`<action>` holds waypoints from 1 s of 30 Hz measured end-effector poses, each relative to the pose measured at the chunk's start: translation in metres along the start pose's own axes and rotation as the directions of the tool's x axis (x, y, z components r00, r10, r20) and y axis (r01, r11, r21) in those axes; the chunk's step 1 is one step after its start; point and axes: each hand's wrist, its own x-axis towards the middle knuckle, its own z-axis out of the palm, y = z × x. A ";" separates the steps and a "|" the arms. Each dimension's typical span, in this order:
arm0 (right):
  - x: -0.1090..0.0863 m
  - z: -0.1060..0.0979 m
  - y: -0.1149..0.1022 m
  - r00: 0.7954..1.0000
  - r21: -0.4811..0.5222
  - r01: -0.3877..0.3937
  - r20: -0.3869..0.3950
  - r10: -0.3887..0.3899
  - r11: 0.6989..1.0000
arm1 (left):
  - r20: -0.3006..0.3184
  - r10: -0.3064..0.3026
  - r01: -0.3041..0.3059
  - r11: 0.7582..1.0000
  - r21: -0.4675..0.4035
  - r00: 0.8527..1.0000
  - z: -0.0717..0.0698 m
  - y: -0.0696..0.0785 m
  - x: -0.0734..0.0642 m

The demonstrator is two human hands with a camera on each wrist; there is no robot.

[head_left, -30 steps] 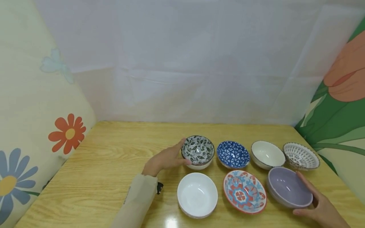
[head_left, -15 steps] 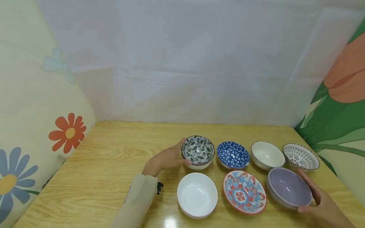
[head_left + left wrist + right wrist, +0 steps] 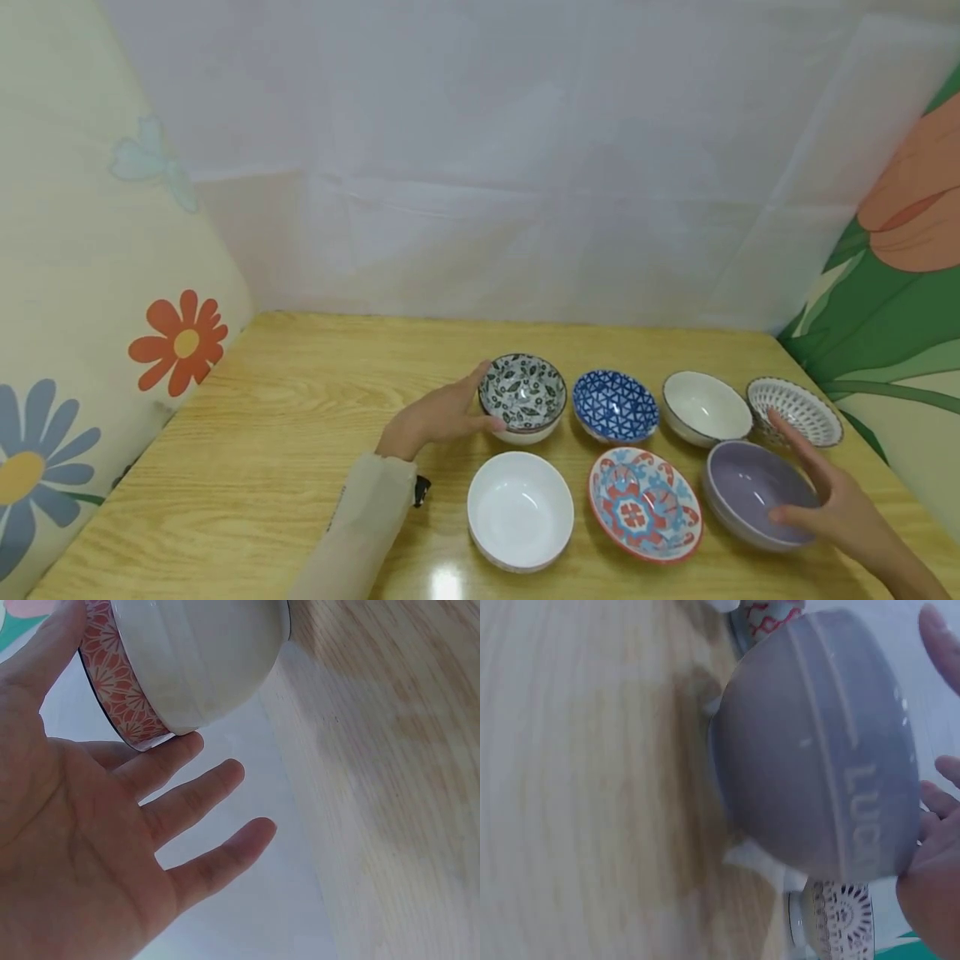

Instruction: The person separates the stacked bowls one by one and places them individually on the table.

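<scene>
My left hand (image 3: 442,419) lies against the left side of a bowl with black leaf patterns inside (image 3: 522,392), thumb near its front rim. In the left wrist view this bowl shows a white body (image 3: 202,656) and a red floral band; the fingers (image 3: 217,862) are straight and spread beside it. My right hand (image 3: 840,500) is above the right edge of a purple bowl (image 3: 750,487), with fingers extended. Raised letters mark that bowl's outside (image 3: 817,750) in the right wrist view. Both bowls stand on the wooden table.
Nearby stand a white bowl (image 3: 520,510), a red-and-blue patterned bowl (image 3: 637,504), a blue triangle-patterned bowl (image 3: 615,407), a cream bowl (image 3: 705,408) and a grey-patterned bowl (image 3: 806,412). The wooden table (image 3: 247,483) meets a white cloth (image 3: 480,167) behind.
My right hand has come off the purple bowl's right side and risen over its rim, fingers extended. The left hand and the bowls stay put; the view shifts slightly.
</scene>
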 end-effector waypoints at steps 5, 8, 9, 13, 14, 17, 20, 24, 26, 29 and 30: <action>0.010 0.001 -0.007 0.999 0.223 0.045 0.002 -0.047 0.974 | 0.002 0.011 -0.011 1.000 0.017 1.000 -0.001 0.000 -0.001; 0.018 0.003 -0.013 0.998 0.276 0.051 0.014 -0.057 0.960 | 0.004 0.022 -0.022 1.000 0.021 1.000 -0.002 0.000 -0.001; 0.021 0.005 -0.015 0.998 0.277 0.054 0.013 -0.060 0.959 | 0.004 0.027 -0.027 0.999 0.021 1.000 -0.002 0.000 0.000; 0.034 0.015 -0.020 0.996 0.300 0.085 0.012 -0.093 0.950 | 0.009 0.041 -0.041 0.999 0.023 0.999 -0.002 -0.002 0.001; 0.036 0.018 -0.021 0.995 0.304 0.092 0.014 -0.101 0.948 | 0.011 0.044 -0.045 0.999 0.025 0.999 -0.002 -0.002 0.001; 0.045 0.025 -0.024 0.994 0.284 0.093 0.027 -0.105 0.954 | 0.008 0.055 -0.056 0.998 0.032 0.998 -0.003 -0.003 0.001; 0.055 0.033 -0.028 0.995 0.232 0.083 0.033 -0.093 0.969 | 0.005 0.062 -0.063 0.998 0.029 0.998 -0.003 -0.003 0.001; 0.066 0.043 -0.032 0.993 0.170 0.097 0.052 -0.107 0.981 | 0.007 0.065 -0.065 0.998 0.011 0.998 -0.004 -0.002 0.001; 0.072 0.049 -0.033 0.992 0.163 0.098 0.069 -0.110 0.982 | 0.010 0.065 -0.065 0.998 0.003 0.998 -0.004 -0.002 0.000; 0.081 0.056 -0.035 0.989 0.163 0.097 0.090 -0.113 0.982 | 0.014 0.061 -0.062 0.998 0.005 0.998 -0.003 -0.002 0.000; 0.084 0.059 -0.036 0.990 0.159 0.091 0.095 -0.107 0.983 | 0.016 0.059 -0.059 0.998 0.005 0.998 -0.003 -0.002 0.000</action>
